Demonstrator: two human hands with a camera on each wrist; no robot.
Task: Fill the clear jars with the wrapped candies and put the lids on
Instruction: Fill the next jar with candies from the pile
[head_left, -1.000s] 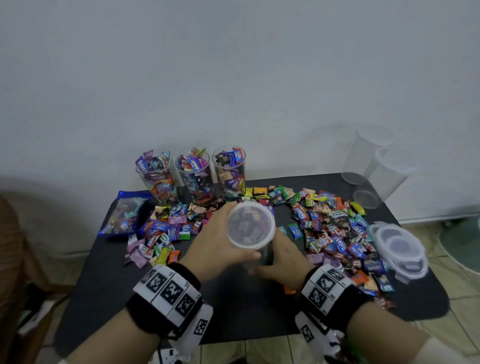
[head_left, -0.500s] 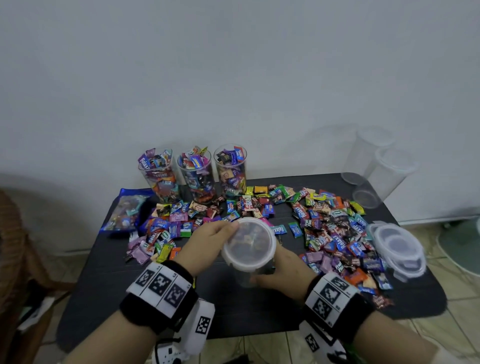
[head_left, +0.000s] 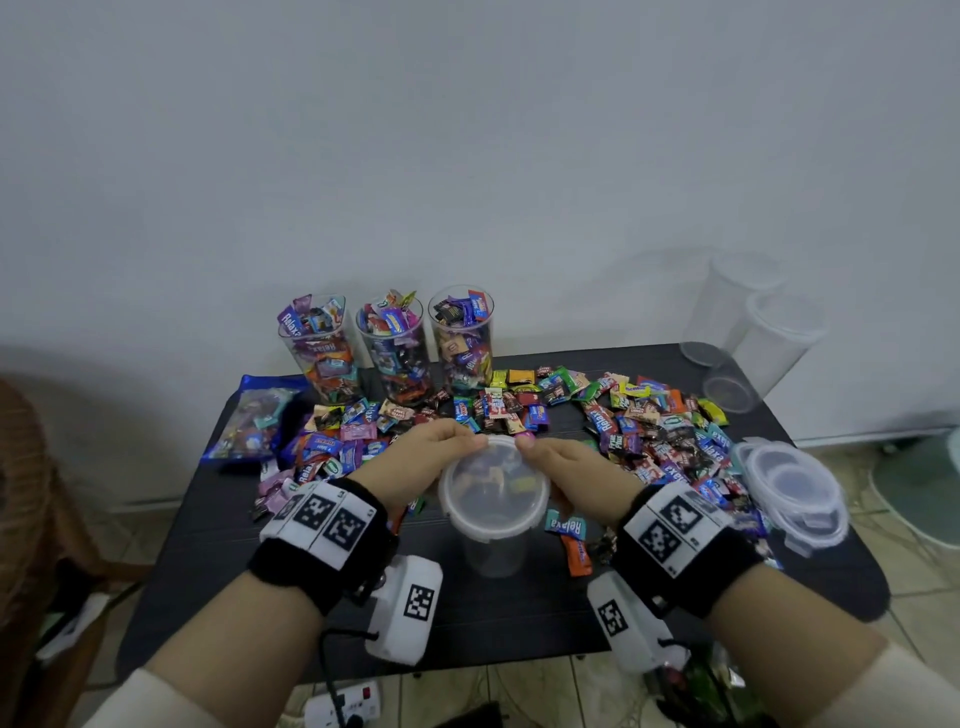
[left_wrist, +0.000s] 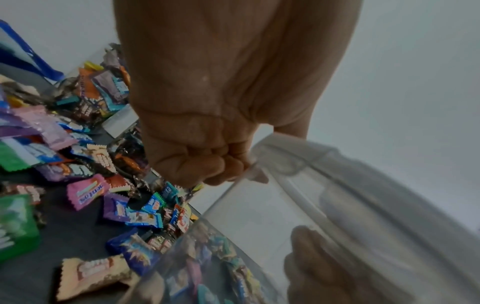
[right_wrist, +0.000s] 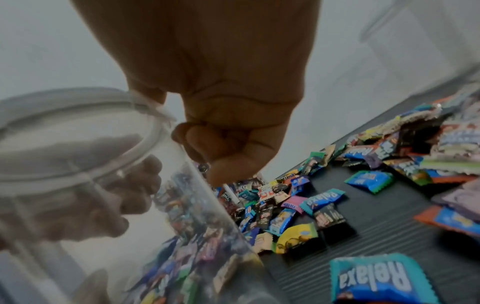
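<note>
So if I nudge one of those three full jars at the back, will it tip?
Perhaps: the full jars are tall, narrow and unlidded, so likely tippy, spilling heaped candies. Candy weight probably steadies them. Clear walls look slippery.

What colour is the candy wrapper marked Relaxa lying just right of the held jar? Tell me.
Teal, with white lettering. The wrapper shows best in the right wrist view, beside the jar.

You see a black counter (head_left: 249, 561) against a pale wall (head_left: 467, 130). A wicker chair (head_left: 31, 493) stands left of it; a white power strip (head_left: 340, 707) lies on the tiled floor (head_left: 914, 582) beneath.
</note>
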